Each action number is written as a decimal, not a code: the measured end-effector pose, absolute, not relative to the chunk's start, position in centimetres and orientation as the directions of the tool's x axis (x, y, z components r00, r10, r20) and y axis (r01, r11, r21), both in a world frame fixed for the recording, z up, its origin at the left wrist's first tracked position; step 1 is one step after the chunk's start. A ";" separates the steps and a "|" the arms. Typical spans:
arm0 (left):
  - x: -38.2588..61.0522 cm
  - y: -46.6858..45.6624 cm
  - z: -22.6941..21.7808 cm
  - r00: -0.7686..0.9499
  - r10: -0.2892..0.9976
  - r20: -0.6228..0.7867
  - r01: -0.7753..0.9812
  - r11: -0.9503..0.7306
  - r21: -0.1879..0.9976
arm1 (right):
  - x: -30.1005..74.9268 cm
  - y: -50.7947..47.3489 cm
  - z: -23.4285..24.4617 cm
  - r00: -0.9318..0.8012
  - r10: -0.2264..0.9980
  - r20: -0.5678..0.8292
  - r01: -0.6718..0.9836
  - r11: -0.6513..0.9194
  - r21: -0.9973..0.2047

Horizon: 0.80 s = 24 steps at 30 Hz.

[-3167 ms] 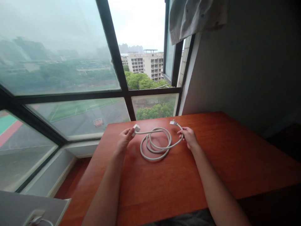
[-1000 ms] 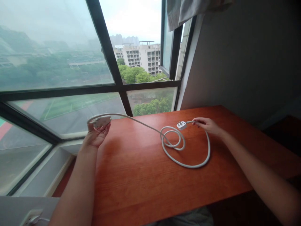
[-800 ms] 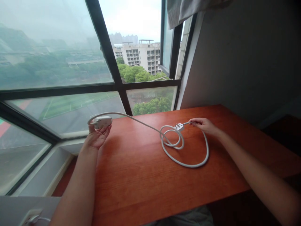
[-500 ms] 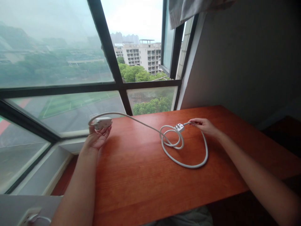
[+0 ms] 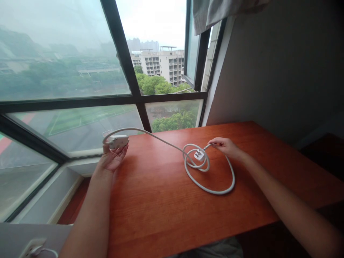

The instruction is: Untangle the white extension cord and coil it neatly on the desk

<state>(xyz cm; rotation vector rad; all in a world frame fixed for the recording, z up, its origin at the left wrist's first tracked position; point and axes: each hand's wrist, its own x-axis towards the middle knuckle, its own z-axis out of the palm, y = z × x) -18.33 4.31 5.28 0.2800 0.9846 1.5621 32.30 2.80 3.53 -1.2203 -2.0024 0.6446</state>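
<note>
At the table's left edge, my left hand (image 5: 115, 159) holds up a small white socket block (image 5: 118, 142) of an extension cord, its fingers curled under it. A white cord (image 5: 150, 133) leaves the block, arches to the right and lies in loops on the tabletop. My right hand (image 5: 224, 146) pinches the cord just behind its white plug (image 5: 199, 154). The plug's prongs face me, and it hangs over the loops. Whether it touches them I cannot tell.
The brown wooden table (image 5: 161, 200) runs along a window with dark frames (image 5: 135, 95). A grey wall (image 5: 268, 71) stands at the right. At the lower left, a wall outlet (image 5: 34, 249) has a white plug and cord in it. A curtain (image 5: 212, 14) hangs above.
My right hand has moved a little to the left, carrying the plug left and down over the loops. The right side of the big loop shifted slightly left. My left hand has hardly moved.
</note>
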 end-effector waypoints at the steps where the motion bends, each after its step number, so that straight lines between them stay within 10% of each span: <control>1: -18.3 4.3 5.2 -0.258 0.903 -0.343 -0.696 0.072 0.715 | 31.7 2.7 3.6 -0.333 0.891 0.310 0.545 0.450 -0.708; 15: -18.3 4.5 4.8 -0.271 0.893 -0.359 -0.655 0.103 0.749 | 27.6 0.3 7.3 -0.596 0.799 0.082 0.464 0.426 -0.777; 24: -17.9 4.5 4.7 -0.358 0.852 -0.381 -0.619 0.088 0.780 | 26.1 -1.6 8.7 -0.670 0.718 0.190 0.509 0.630 -0.587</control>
